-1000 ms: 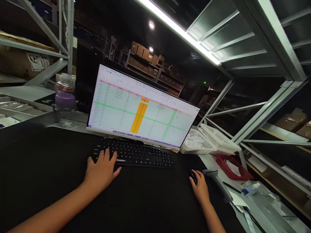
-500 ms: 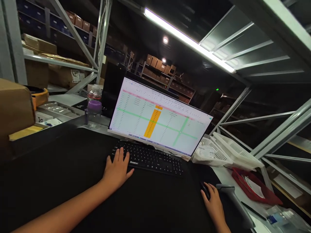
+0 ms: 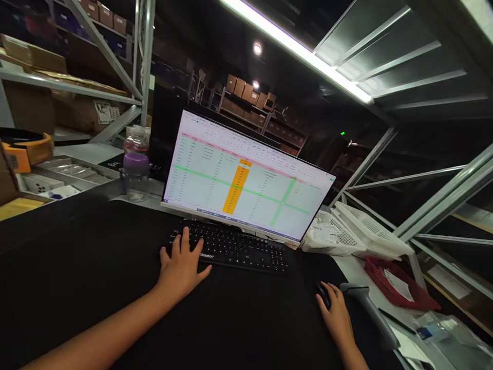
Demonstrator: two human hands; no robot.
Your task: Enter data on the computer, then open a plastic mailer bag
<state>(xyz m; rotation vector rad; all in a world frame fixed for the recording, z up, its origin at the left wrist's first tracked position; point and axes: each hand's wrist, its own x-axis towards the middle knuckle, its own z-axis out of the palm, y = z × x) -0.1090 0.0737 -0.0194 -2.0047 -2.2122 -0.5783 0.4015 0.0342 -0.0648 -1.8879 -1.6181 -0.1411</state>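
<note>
My left hand (image 3: 181, 262) lies with its fingers spread over the left end of a black keyboard (image 3: 239, 249), the thumb resting on the dark mat (image 3: 239, 318). At the right, my right hand (image 3: 336, 311) is curved over a black computer mouse (image 3: 324, 294), which it partly hides. Behind the keyboard stands a monitor (image 3: 208, 180) showing a spreadsheet with an orange column and a green cross of highlighted cells. Just right of my right hand lies a grey handheld scanner (image 3: 367, 308), apart from the fingers.
Left of the monitor stands a purple-capped bottle (image 3: 136, 177) near a tray of small packets (image 3: 82, 172). To the right are white perforated baskets (image 3: 335, 239), a red tray (image 3: 400, 285) and clear plastic bags (image 3: 450, 334). Metal shelving (image 3: 144, 61) rises around the desk.
The view has shifted, so the monitor sits slightly higher and further left. My left hand's fingers have spread wider over the keys. My right hand stays on the mouse.
</note>
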